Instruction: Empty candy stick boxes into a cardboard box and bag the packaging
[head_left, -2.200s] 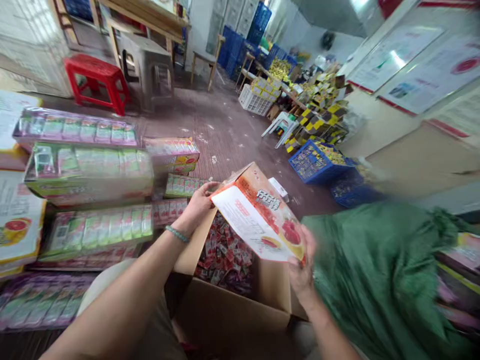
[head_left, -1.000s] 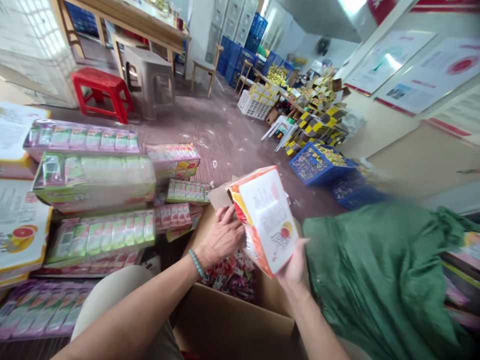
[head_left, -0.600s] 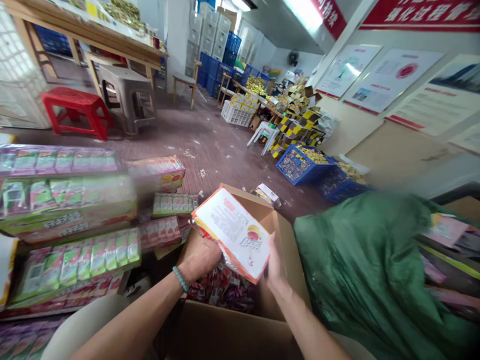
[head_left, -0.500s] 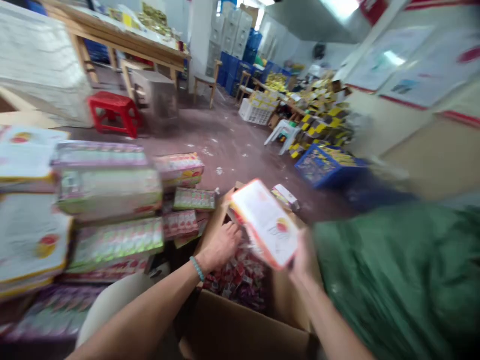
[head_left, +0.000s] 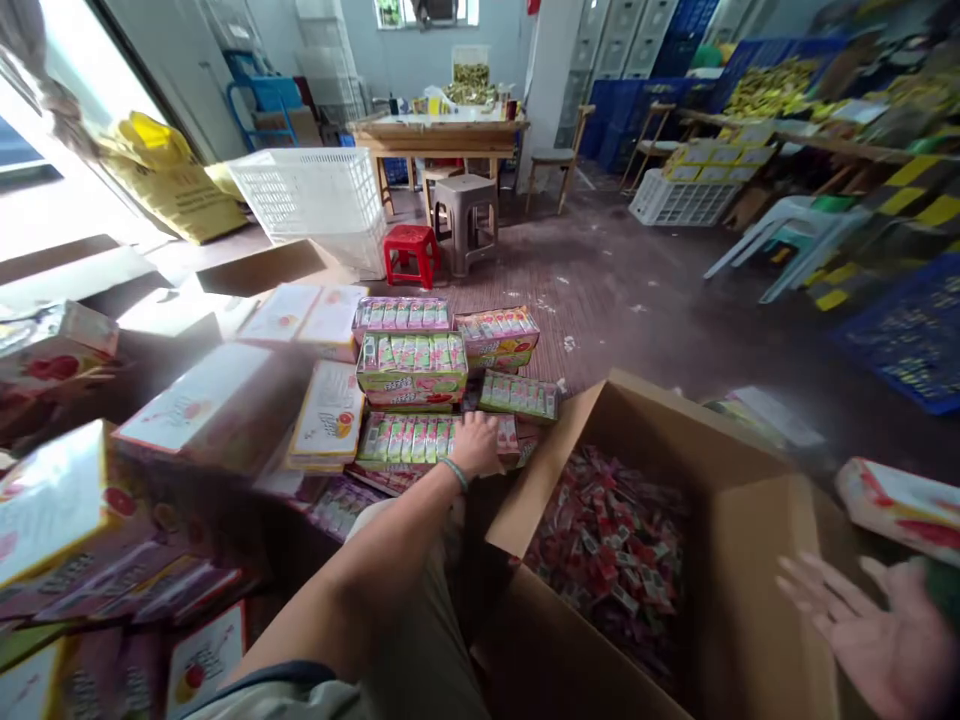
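Note:
My left hand (head_left: 478,442), with a beaded bracelet at the wrist, reaches into the stacked display boxes. Its fingers bend over a box of pink packets (head_left: 508,436), mostly hidden beneath them. Directly left of it is a box of green-and-white packets (head_left: 409,440). My right hand (head_left: 874,615) is open, palm up and fingers spread, at the right side of a cardboard carton (head_left: 765,560). Nothing lies in that palm. Small red wrapped packets (head_left: 615,560) cover the carton's bottom. A white-and-red box (head_left: 904,505) is just beyond my right hand, apart from it.
Further printed boxes (head_left: 199,400) are piled at the left. Ahead stand a red stool (head_left: 411,255), a grey stool (head_left: 469,220), a white crate (head_left: 311,200) and a wooden table (head_left: 439,140). A white plastic stool (head_left: 795,235) and a blue crate (head_left: 907,330) are at the right.
The view has swung left. My left hand has moved from the carton to the stacked boxes. My right hand has let go of the white-and-red box, which is now beyond the carton's right side.

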